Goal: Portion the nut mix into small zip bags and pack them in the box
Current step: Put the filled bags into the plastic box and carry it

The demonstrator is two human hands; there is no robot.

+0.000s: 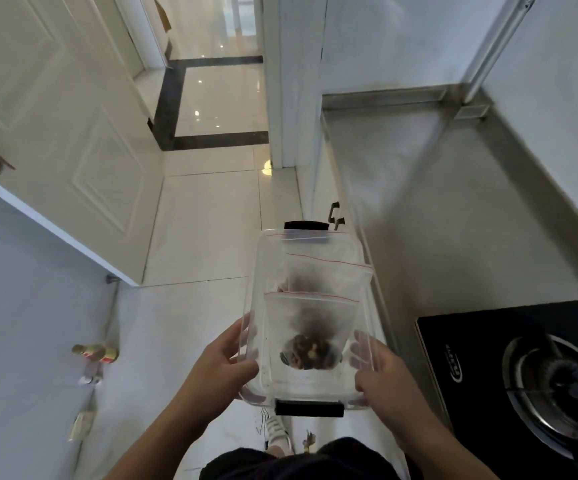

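Gripping the clear plastic box (263, 268), 2 hands curl round its near corners: left hand (223, 358), right hand (382, 370). Inside lie 2 red-striped zip bags (315, 317) of nut mix (310, 353).

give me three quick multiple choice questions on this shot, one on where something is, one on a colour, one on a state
1. Where is the gas stove?
A. on the counter at the right
B. on the floor by the door
C. inside the box

2. What colour are the handles of the clear box?
A. red
B. black
C. white

3. How is the box held?
A. by the left hand alone
B. by nobody
C. by both hands

Answers:
1 A, it sits on the counter right of the box.
2 B, both end handles are black.
3 C, the left hand and right hand grip its near sides, zip bags inside.
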